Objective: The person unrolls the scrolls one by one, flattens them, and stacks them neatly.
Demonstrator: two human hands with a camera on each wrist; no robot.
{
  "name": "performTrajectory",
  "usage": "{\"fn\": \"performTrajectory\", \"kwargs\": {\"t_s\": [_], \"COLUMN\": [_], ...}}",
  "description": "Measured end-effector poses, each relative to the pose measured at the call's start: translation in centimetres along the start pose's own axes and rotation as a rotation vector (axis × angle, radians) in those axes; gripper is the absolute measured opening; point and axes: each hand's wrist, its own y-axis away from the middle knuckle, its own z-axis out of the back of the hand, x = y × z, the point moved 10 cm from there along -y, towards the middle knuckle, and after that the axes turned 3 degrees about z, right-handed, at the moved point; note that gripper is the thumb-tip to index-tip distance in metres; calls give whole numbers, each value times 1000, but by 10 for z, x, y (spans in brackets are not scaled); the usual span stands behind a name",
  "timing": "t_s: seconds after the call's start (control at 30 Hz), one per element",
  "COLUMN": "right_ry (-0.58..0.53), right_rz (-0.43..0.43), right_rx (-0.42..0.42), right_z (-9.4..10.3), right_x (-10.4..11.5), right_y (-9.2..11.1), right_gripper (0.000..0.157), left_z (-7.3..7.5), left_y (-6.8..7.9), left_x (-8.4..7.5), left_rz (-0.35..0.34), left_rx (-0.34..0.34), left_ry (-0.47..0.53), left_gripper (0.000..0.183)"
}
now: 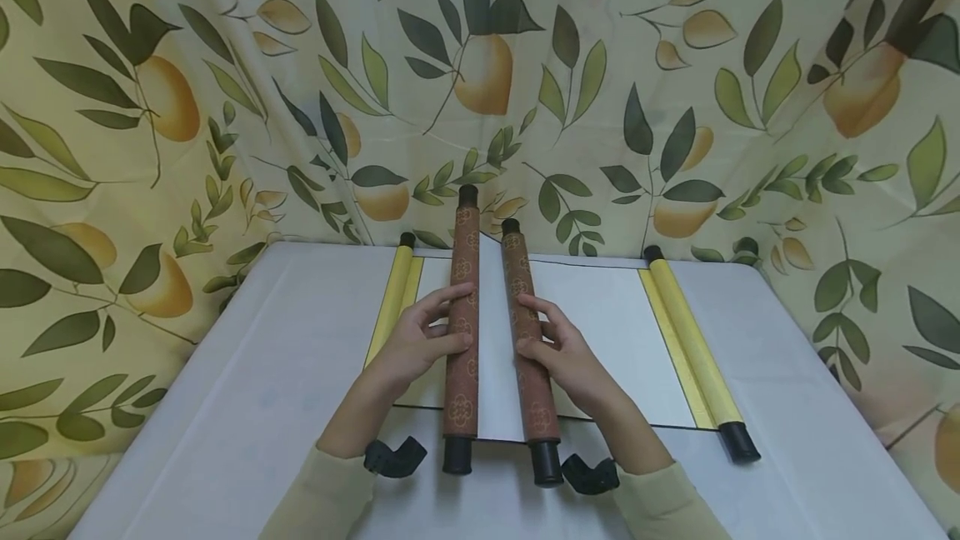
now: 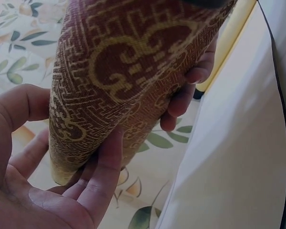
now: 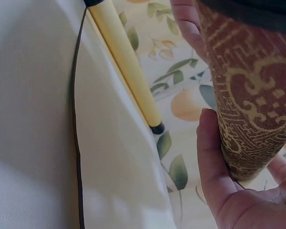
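Observation:
In the head view my left hand grips a red-brown brocade scroll roll with black end knobs, thumb and fingers against its sides. A matching scroll roll stands just to the right, and my right hand holds it the same way. A white strip of the scroll sheet shows between the two rolls. Gold flower and lattice patterns cover the brocade in the left wrist view. The right wrist view has the thumb and fingers around the other roll's brocade.
Beneath lies a white sheet with thin dark edges. Yellow rods with black ends flank it, a left rod and a right rod. All this is on a white-covered table, against a fruit-patterned curtain.

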Motion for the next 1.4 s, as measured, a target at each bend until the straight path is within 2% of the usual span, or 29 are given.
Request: {"fn": "performTrajectory", "kwargs": {"t_s": [0.33,0.57,0.67,1.07,1.4], "right_ry": [13,28,26,22,52], "right_rz": [17,5,-4,-19,-25], "right_rx": [-4,-16,-10,-21,-35], "right_z": [1,3,3,3,7], "right_x": [5,3,2,0,0], "right_y": [0,-1,-1,-2,0], "right_gripper": [55,57,57,59,62], "left_z": [1,11,13,20,18], "left_y": [1,-7,-7,-6,-5], "left_x": [-2,14,16,14,12], "left_rz": [-20,-21,-20,-30,-45], "left_rx": [3,-19,-33,-57,-48], "left_ry": [12,34,29,9,9], "left_gripper": [62,61,60,59,58]}}
